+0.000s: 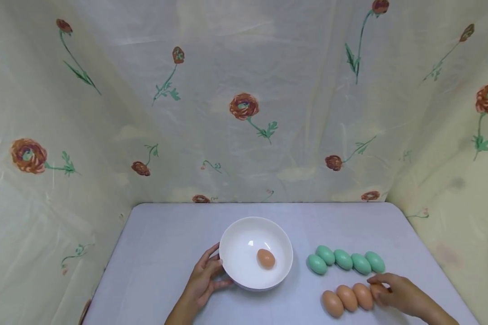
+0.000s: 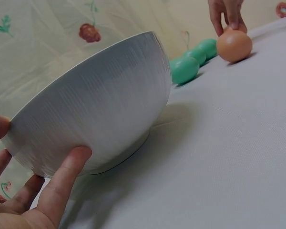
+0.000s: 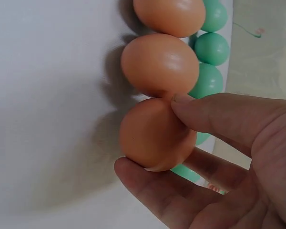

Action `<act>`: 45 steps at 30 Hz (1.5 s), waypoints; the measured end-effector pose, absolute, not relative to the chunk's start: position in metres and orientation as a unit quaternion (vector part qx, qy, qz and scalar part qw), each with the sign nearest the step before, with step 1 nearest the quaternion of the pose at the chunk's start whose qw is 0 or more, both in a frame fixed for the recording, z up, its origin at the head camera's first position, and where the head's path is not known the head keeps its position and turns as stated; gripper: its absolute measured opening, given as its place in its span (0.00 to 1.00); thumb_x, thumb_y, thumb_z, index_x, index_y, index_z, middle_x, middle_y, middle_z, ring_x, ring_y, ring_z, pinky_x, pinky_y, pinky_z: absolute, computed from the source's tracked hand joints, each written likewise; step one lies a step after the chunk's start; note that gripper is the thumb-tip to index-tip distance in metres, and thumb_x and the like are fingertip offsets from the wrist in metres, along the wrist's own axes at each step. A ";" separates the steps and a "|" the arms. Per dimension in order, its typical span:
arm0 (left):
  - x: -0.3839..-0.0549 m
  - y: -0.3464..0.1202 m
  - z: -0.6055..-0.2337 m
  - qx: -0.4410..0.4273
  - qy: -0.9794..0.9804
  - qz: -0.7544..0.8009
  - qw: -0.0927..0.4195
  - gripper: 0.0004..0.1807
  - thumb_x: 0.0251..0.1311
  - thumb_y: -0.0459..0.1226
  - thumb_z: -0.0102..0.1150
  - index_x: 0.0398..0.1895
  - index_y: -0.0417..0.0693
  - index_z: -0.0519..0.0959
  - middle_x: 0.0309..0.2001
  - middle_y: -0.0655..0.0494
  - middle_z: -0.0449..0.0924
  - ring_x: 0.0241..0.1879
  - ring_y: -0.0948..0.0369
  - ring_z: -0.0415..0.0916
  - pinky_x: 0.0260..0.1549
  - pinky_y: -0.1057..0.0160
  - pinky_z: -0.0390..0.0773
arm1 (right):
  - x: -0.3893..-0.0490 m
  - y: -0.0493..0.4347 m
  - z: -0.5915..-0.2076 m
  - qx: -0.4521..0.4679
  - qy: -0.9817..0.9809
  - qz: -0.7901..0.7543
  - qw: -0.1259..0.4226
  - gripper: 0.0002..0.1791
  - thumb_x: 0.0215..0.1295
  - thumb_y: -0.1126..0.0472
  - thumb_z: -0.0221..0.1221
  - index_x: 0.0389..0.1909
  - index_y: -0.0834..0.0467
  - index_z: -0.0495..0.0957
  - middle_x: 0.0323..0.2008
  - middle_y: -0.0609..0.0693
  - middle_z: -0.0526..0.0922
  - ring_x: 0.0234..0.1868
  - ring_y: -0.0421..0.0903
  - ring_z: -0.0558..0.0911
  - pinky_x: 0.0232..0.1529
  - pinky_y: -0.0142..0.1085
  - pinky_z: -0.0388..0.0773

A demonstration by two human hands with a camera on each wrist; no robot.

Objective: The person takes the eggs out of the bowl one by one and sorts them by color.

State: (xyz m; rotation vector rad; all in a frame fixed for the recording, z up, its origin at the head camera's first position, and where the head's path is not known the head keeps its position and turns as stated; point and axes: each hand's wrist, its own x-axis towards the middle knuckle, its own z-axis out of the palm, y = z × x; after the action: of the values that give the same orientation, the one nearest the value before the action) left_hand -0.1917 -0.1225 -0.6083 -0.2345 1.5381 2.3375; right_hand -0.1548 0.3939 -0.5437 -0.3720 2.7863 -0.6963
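My left hand (image 1: 203, 280) is at the left side of a white bowl (image 1: 237, 243), its spread fingertips touching the outer wall and rim. The left wrist view shows the thumb (image 2: 62, 183) against the side of the bowl, above its foot. Inside the bowl lies one brown egg (image 1: 266, 258). Over on the right, my right hand (image 1: 402, 294) pinches another brown egg (image 3: 150, 136) between thumb and fingers, at the right end of a row. Beside it in that row sit three more brown eggs (image 1: 347, 298).
Several green eggs (image 1: 343, 259) lie in an uneven row just behind the brown ones. Everything stands on a white-covered table (image 1: 162, 234). Flower-patterned cloth (image 1: 293, 158) hangs behind it and along both sides.
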 end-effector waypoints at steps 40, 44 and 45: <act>-0.192 -0.124 -0.607 -0.082 0.538 0.822 0.168 0.37 0.65 0.38 0.58 0.77 0.57 0.58 0.73 0.42 0.63 0.55 0.55 0.80 0.46 0.41 0.83 | -0.181 0.329 -0.503 -0.138 0.939 -0.282 0.141 0.17 0.62 0.64 0.65 0.51 0.65 0.81 0.49 0.62 0.84 0.42 0.52 0.86 0.42 0.44 0.85; -0.192 -0.123 -0.608 -0.083 0.536 0.823 0.168 0.37 0.65 0.37 0.58 0.77 0.57 0.59 0.72 0.43 0.64 0.55 0.55 0.80 0.46 0.40 0.83 | -0.194 0.294 -0.488 -0.178 0.927 -0.296 0.145 0.17 0.63 0.63 0.64 0.52 0.64 0.80 0.51 0.62 0.84 0.43 0.52 0.86 0.41 0.40 0.85; -0.192 -0.122 -0.608 -0.083 0.536 0.823 0.168 0.37 0.65 0.37 0.58 0.77 0.57 0.59 0.72 0.43 0.64 0.55 0.55 0.80 0.46 0.40 0.83 | -0.198 0.285 -0.484 -0.182 0.926 -0.297 0.148 0.18 0.64 0.63 0.64 0.53 0.64 0.80 0.51 0.61 0.84 0.44 0.52 0.86 0.42 0.40 0.85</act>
State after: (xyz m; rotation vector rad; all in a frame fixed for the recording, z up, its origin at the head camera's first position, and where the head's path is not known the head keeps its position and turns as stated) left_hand -0.1922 -0.1224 -0.6082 -0.2362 1.5238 2.3419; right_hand -0.1977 0.2846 -0.4841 -0.5236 2.6634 -0.8534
